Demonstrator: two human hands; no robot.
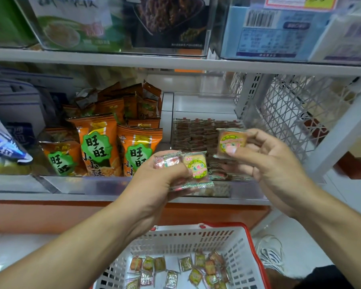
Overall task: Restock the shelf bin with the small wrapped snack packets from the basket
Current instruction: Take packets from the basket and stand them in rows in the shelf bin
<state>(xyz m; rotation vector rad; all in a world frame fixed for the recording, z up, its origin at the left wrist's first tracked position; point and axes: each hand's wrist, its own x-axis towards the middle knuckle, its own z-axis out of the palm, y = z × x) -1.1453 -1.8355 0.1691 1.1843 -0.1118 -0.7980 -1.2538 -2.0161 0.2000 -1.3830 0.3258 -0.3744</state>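
My left hand [165, 176] grips a small stack of wrapped snack packets [194, 167] with green-and-yellow labels, just in front of the clear shelf bin [233, 189]. My right hand [265, 157] pinches one more packet [232, 142] over the bin, thumb on its label. The bin holds several rows of the same packets [196, 132], stacked flat. Below, a white basket with a red rim [246, 243] stands on the floor with several loose packets [196, 268] scattered on its bottom.
Orange snack bags [96, 142] fill the neighbouring bin on the left. A white lattice side panel [290, 113] closes the shelf on the right. The upper shelf board [175, 61] carries clear bins of boxed goods. A white shoe [271, 253] stands beside the basket.
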